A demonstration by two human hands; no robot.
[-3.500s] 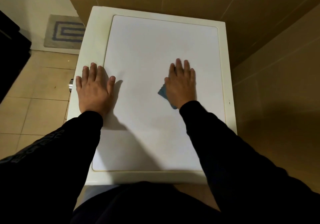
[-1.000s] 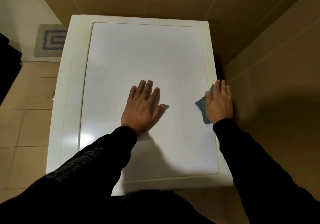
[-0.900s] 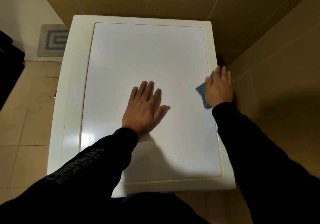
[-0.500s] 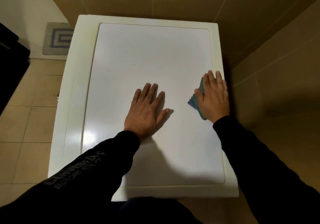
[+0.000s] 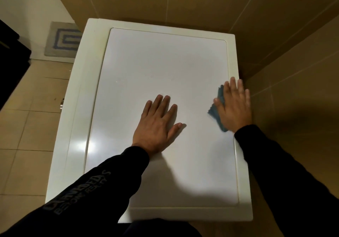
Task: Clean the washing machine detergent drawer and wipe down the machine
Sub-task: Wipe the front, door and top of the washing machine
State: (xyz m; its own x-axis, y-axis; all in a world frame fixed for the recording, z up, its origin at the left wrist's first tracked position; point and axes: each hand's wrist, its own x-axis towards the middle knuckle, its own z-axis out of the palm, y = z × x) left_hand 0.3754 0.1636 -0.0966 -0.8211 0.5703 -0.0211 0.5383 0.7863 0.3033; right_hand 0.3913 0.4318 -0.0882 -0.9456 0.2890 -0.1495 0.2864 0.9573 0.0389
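The step in hand looks like wiping the flat white top of the washing machine (image 5: 165,82), seen from above and tucked into a corner of tan tiled walls (image 5: 286,57). The right hand (image 5: 233,106) lies flat with straight fingers, pressing a small blue cleaning cloth (image 5: 215,113) against the top's right edge, just beside the side wall; only the cloth's left part shows from under the palm. The left hand (image 5: 157,126) rests palm-down with fingers spread near the middle of the panel, gripping nothing and apparently bracing the body. To do this well, I would keep the palm's weight even over the cloth, run long overlapping strokes along the cream rim and its groove where grime tends to gather, and carry them to the far corners. The bracing hand should shift off any patch not yet wiped, since it may leave prints. The detergent drawer is not in view, so its state cannot be judged. Counted: one machine, one cloth, two hands, and one grey bath mat with blue rectangles (image 5: 63,39) on the floor beyond.
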